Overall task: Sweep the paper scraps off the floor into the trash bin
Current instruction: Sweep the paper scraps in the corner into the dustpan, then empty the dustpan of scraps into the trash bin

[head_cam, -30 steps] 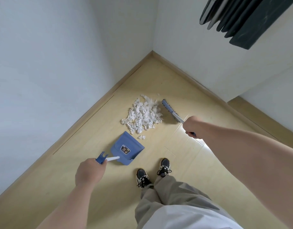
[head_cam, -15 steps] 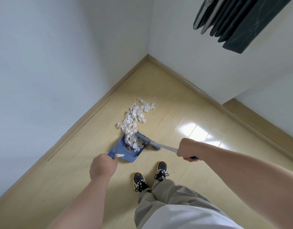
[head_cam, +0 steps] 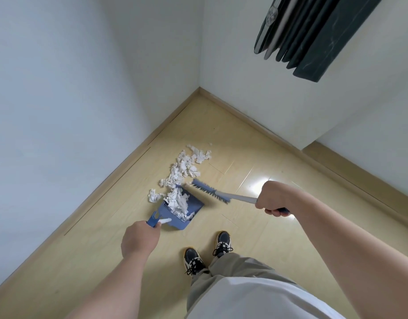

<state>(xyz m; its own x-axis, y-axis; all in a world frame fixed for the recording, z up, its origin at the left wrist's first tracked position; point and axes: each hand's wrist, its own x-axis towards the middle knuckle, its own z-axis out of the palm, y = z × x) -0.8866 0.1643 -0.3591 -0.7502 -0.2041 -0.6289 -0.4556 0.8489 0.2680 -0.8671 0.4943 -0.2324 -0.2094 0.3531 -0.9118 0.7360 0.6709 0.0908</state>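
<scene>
A trail of white paper scraps (head_cam: pixel 187 166) lies on the light wooden floor near the room's corner. A blue dustpan (head_cam: pixel 193 203) sits on the floor at the trail's near end, with a heap of scraps (head_cam: pixel 179 201) inside it. My left hand (head_cam: pixel 139 238) grips the dustpan's handle. My right hand (head_cam: pixel 275 198) grips the handle of a blue hand brush (head_cam: pixel 210 192), whose bristle head hovers just right of the pan's mouth. One crumpled scrap (head_cam: pixel 153 196) lies left of the pan. No trash bin is in view.
Two white walls meet at the corner (head_cam: pixel 199 88) beyond the scraps, with a wooden skirting along each. Dark folded panels (head_cam: pixel 313 35) hang at the upper right. My two shoes (head_cam: pixel 207 252) stand just behind the dustpan.
The brush swept from the pile's far right side toward the dustpan, pushing scraps into it, then drew back to the right. The pile stretched into a trail; the pan now holds a heap.
</scene>
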